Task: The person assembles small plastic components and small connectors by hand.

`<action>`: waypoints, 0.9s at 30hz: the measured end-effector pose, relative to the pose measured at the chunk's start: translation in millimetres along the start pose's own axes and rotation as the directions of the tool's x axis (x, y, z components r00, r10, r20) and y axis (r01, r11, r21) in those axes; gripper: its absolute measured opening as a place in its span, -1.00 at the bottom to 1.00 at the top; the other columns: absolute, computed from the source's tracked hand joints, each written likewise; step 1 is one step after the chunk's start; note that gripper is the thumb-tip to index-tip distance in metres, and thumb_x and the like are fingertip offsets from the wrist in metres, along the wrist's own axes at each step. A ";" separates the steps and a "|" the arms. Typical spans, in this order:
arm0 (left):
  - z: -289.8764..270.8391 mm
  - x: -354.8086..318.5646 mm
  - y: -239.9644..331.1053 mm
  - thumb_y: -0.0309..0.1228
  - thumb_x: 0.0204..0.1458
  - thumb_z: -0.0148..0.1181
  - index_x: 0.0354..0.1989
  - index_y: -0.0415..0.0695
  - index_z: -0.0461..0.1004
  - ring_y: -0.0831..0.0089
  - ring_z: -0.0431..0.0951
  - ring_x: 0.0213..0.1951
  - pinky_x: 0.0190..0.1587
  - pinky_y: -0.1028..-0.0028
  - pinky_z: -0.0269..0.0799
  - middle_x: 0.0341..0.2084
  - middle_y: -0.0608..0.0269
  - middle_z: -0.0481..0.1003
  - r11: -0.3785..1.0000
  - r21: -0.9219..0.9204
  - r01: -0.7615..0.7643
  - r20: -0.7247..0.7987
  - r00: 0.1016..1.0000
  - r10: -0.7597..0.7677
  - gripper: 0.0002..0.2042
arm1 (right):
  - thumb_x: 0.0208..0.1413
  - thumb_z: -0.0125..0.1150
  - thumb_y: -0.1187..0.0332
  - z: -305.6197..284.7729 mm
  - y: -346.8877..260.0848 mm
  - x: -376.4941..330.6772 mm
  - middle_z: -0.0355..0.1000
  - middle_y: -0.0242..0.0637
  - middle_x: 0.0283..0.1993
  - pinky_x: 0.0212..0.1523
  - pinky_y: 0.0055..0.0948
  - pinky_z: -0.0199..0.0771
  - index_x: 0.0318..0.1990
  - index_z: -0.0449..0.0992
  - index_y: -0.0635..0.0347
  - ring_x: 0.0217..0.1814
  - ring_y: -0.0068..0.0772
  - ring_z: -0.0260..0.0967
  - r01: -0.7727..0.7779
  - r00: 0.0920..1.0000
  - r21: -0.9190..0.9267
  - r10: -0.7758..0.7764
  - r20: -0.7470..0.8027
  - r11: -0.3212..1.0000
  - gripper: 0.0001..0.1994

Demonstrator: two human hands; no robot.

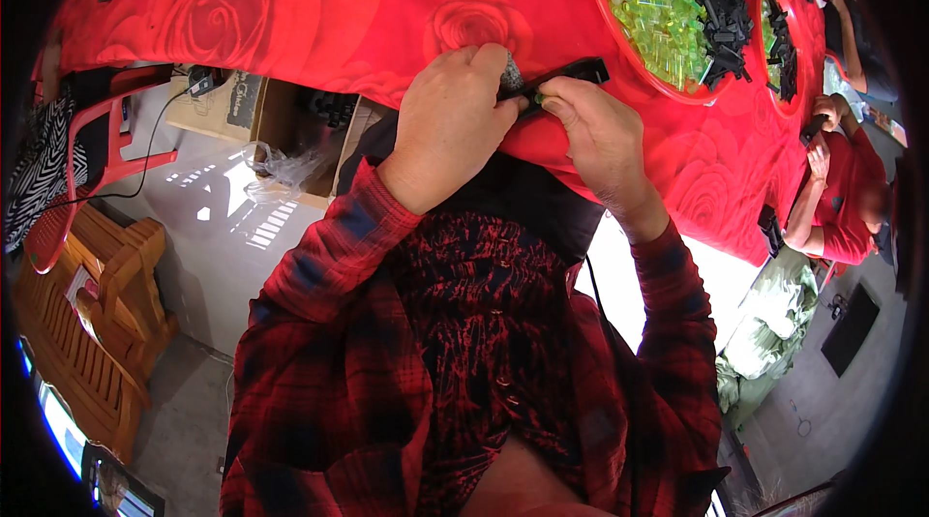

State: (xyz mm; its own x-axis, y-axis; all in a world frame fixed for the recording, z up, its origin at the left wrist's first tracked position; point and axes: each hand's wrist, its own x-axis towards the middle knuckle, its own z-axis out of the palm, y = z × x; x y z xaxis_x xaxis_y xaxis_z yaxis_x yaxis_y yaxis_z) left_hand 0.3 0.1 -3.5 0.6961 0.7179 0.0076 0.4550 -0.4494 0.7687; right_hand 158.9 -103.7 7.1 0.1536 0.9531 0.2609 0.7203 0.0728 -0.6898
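My left hand (450,120) and my right hand (598,135) meet at the near edge of a table covered in a red rose-print cloth (319,4). Together they grip a long black plastic strip (571,74) that sticks out to the right. A small yellow-green piece sits at my right fingertips against the strip. My left fingers also close over a small grey object, mostly hidden. Both forearms wear red and black plaid sleeves.
A red round tray (619,38) on the table holds several yellow-green pieces and black strips. Another person in red (842,198) works at the right. An open cardboard box (290,120) and a red chair (97,149) stand under the table's left; a wooden bench (87,324) is lower left.
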 end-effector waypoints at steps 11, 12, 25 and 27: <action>0.0 -0.3 0.5 -0.38 -0.06 0.37 -0.35 -0.20 0.38 0.00 0.52 -0.31 -0.33 0.13 0.40 -0.44 0.03 0.50 1.000 -0.010 -0.006 -0.015 1.000 0.006 -0.74 | 0.05 0.26 0.57 3.2 -1.1 -4.8 0.57 -0.10 -0.26 -0.27 -0.28 0.55 -0.18 0.56 0.28 -0.28 -0.07 0.55 -0.004 1.000 -0.078 0.003 -0.014 0.997 -0.84; 0.2 -0.2 0.8 -0.38 -0.06 0.37 -0.35 -0.20 0.38 0.01 0.52 -0.31 -0.34 0.13 0.40 -0.45 0.04 0.50 1.000 -0.011 -0.013 -0.018 1.000 0.013 -0.74 | 0.07 0.26 0.56 2.3 -2.4 -5.8 0.57 -0.10 -0.25 -0.27 -0.28 0.55 -0.17 0.57 0.26 -0.28 -0.07 0.55 -0.053 0.999 -0.062 0.053 -0.002 0.997 -0.84; 2.6 -0.5 -2.1 -0.38 -0.07 0.39 -0.35 -0.21 0.38 0.00 0.51 -0.33 -0.34 0.13 0.39 -0.47 0.04 0.49 0.999 0.000 -0.036 -0.040 0.999 0.036 -0.72 | -0.05 0.42 0.51 -2.2 1.0 -10.1 0.58 -0.28 -0.21 -0.23 -0.35 0.48 -0.22 0.62 0.18 -0.20 -0.22 0.49 -0.039 0.996 -0.146 0.027 -0.087 0.989 -0.80; 2.2 -0.6 -1.6 -0.38 -0.07 0.38 -0.35 -0.20 0.38 0.00 0.51 -0.33 -0.34 0.13 0.39 -0.47 0.04 0.49 1.000 -0.008 -0.027 -0.024 0.999 0.027 -0.73 | -0.10 0.44 0.52 0.9 3.8 -12.0 0.58 -0.30 -0.23 -0.27 -0.36 0.44 -0.22 0.62 0.15 -0.25 -0.23 0.45 -0.085 0.993 -0.091 0.078 -0.085 0.992 -0.77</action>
State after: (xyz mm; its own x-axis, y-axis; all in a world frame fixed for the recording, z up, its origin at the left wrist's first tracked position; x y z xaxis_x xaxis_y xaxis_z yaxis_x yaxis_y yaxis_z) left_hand 0.4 -0.8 -6.2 0.6948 0.7179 0.0439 0.4311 -0.4645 0.7736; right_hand 159.2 -114.5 0.7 0.2660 0.9273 0.2632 0.7630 -0.0357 -0.6455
